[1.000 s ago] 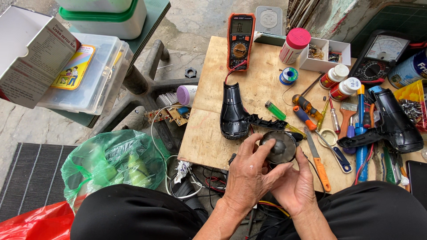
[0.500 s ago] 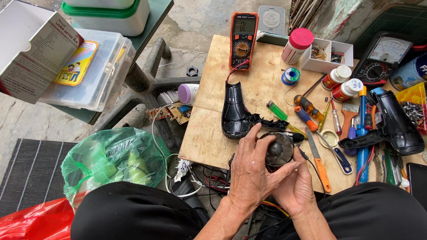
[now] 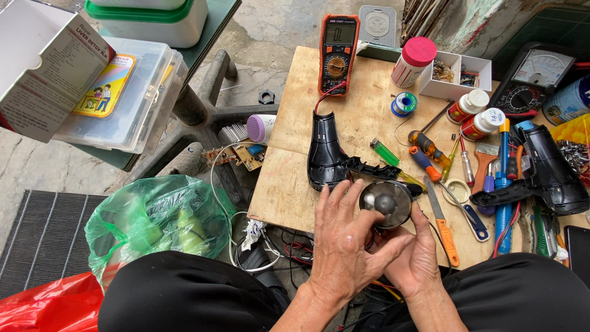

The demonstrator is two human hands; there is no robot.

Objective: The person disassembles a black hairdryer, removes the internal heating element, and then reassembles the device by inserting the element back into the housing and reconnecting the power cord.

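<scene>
Both hands clasp a round, dark motor housing [image 3: 386,201], perhaps a hair-dryer part. Left hand [image 3: 345,246] fingers spread over its side; right hand [image 3: 416,255] fingers curl underneath.

On the wooden board [image 3: 295,184] lies a black dryer shell [image 3: 326,157], with an orange multimeter [image 3: 337,52] above it and a green lighter [image 3: 385,151] beside it. Right of these are a white parts box [image 3: 458,77], a pink-capped bottle [image 3: 413,61], a solder spool [image 3: 404,103] and screwdrivers [image 3: 424,154]. On the floor at left sits a green bag [image 3: 153,224], near a red bag [image 3: 49,304] and a clear plastic box [image 3: 123,92].
</scene>
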